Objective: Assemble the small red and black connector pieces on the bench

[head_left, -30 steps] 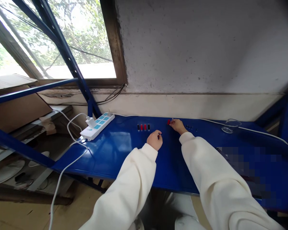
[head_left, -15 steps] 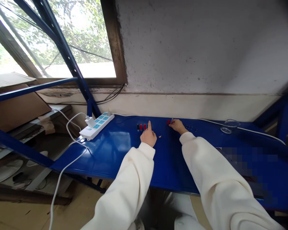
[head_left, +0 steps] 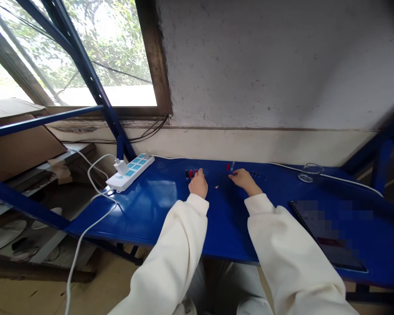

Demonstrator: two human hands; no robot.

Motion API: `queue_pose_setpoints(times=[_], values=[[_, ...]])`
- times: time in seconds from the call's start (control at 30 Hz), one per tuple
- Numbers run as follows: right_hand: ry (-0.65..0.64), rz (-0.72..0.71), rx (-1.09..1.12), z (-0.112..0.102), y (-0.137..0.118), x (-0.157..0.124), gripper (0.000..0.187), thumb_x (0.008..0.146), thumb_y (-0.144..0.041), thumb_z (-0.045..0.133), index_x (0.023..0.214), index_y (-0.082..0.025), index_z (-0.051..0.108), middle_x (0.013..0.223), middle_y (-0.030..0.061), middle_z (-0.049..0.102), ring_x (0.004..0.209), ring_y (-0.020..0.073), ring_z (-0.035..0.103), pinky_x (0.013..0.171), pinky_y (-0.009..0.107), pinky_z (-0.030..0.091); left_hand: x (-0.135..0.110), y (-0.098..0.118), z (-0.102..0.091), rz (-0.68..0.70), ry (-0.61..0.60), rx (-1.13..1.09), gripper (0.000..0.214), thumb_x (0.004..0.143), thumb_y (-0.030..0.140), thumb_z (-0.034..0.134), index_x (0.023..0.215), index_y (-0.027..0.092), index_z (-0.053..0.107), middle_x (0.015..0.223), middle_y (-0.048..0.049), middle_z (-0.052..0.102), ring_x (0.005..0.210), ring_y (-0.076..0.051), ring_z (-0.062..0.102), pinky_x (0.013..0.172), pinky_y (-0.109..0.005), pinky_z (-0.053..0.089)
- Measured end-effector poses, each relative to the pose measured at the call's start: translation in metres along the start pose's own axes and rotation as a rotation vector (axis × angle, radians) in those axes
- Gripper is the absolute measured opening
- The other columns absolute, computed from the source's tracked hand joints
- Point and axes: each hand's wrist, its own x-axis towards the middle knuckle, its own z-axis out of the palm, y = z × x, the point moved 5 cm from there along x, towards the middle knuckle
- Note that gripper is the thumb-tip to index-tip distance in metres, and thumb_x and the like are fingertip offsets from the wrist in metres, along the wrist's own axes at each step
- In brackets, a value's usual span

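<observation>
the blue bench (head_left: 230,227) runs along the wall, its far edge against it. near the middle of that far edge, a row of small cylinders (head_left: 187,174) shows 1 black at its left end and then 2 red; the left hand (head_left: 198,186) covers the rest of the row from the right. its forefinger reaches forward over the row, the other fingers curled; whether its grip holds anything i cannot tell.

to the right, a red piece (head_left: 227,167) and a slanting clear piece (head_left: 232,166) sit side by side, closer to the far edge. the right hand (head_left: 244,180) is just on the near side of them, its grip narrow, thumb and forefinger almost together; whether something tiny is between them i cannot tell. a small pale scrap (head_left: 216,187) lies between the 2 hands, and a few tiny parts (head_left: 256,173) lie just right of the right hand.

toward the far right corner are 2 clear round pieces (head_left: 305,177); a dark flat panel (head_left: 335,253), partly pixelated, lies by the near edge at the right. a white power strip (head_left: 131,173) with a plug (head_left: 121,167) slants along the left edge.
</observation>
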Motion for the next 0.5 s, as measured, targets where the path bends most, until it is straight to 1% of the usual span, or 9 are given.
queue_pose_setpoints(times=[0.1,0.17,0.23,0.3,0.37,0.43,0.5], values=[[0.017,-0.04,0.057,0.001,-0.011,-0.026,0.023,0.073,-0.032,0.054,0.084,-0.014,0.063,0.081,0.0106,0.066,0.069,0.0181,0.062,0.059,0.024,0.042,0.002,-0.003,0.002,-0.002,0.008,-0.135,0.027,0.083,0.019,0.036,0.104,0.019,0.053,0.093,-0.0109,0.061,0.079,-0.019,0.06,0.07,-0.029,0.043],[0.03,-0.085,0.106,0.002,-0.02,-0.041,0.019,0.077,-0.031,0.049,0.08,-0.018,0.061,0.078,0.0076,0.065,0.064,0.0159,0.06,0.057,0.023,0.04,0.003,-0.002,0.004,0.014,0.008,-0.296,0.023,0.082,0.018,0.039,0.098,0.019,0.055,0.083,-0.0078,0.063,0.077,-0.017,0.06,0.071,-0.029,0.044],[0.09,-0.114,0.15,0.002,-0.028,-0.054,0.02,0.08,-0.033,0.043,0.079,-0.019,0.058,0.076,0.0065,0.064,0.062,0.0147,0.059,0.057,0.023,0.039,0.003,0.0,0.006,0.027,-0.01,-0.502,0.02,0.081,0.018,0.04,0.094,0.017,0.056,0.074,-0.0046,0.063,0.069,-0.014,0.059,0.069,-0.026,0.044],[0.156,-0.131,0.212,0.001,-0.033,-0.063,0.025,0.083,-0.038,0.037,0.081,-0.019,0.054,0.075,0.0059,0.063,0.062,0.0147,0.057,0.056,0.023,0.038,0.001,0.004,0.009,0.015,-0.065,-0.731,0.019,0.081,0.02,0.042,0.094,0.015,0.055,0.071,-0.0028,0.062,0.053,-0.009,0.054,0.058,-0.023,0.044],[0.182,-0.159,0.284,0.002,-0.037,-0.067,0.032,0.085,-0.044,0.031,0.077,-0.02,0.05,0.07,0.0045,0.061,0.061,0.0147,0.056,0.056,0.024,0.038,-0.003,0.01,0.011,-0.011,-0.15,-0.94,0.02,0.081,0.024,0.044,0.094,0.013,0.054,0.071,-0.0024,0.061,0.04,-0.005,0.046,0.047,-0.021,0.041],[0.169,-0.212,0.36,0.004,-0.04,-0.07,0.04,0.085,-0.049,0.026,0.068,-0.02,0.047,0.064,0.0029,0.058,0.059,0.0142,0.054,0.056,0.023,0.037,-0.007,0.016,0.013,-0.028,-0.226,-1.081,0.022,0.079,0.028,0.047,0.094,0.012,0.053,0.071,-0.0023,0.061,0.036,-0.003,0.043,0.042,-0.02,0.039],[0.162,-0.266,0.426,0.004,-0.043,-0.071,0.045,0.084,-0.053,0.024,0.061,-0.02,0.044,0.059,0.0018,0.056,0.057,0.0132,0.052,0.056,0.023,0.036,-0.011,0.021,0.012,-0.029,-0.274,-1.145,0.024,0.078,0.03,0.05,0.093,0.012,0.053,0.071,-0.0023,0.06,0.036,-0.003,0.045,0.042,-0.02,0.038]])
